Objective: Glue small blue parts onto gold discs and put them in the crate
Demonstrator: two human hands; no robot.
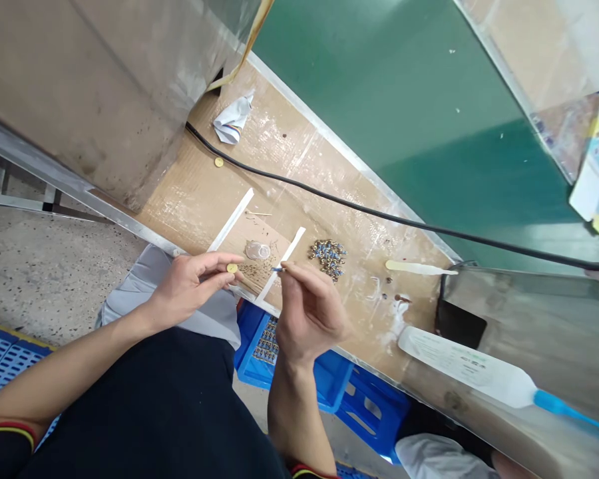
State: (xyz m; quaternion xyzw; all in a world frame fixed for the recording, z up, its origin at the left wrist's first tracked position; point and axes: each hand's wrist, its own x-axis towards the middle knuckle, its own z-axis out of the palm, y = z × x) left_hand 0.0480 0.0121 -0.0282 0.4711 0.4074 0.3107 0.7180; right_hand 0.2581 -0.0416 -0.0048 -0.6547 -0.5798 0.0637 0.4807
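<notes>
At the near edge of the brown work table (180, 193), your left hand (174, 293) pinches a small yellow disc (232, 268) between thumb and fingers. Your right hand (312, 309) has its fingertips squeezed close on a tiny blue-tipped piece (277, 269). The two bits are apart, with little specks (252, 270) on the table near them. To the right of the specks sits a pile of blue and brass-coloured parts (328, 258). You seem to be at the step of handling one little piece in each hand. The next move looks to need soft, steady fingers, because bits this small could slip and get lost.
</notes>
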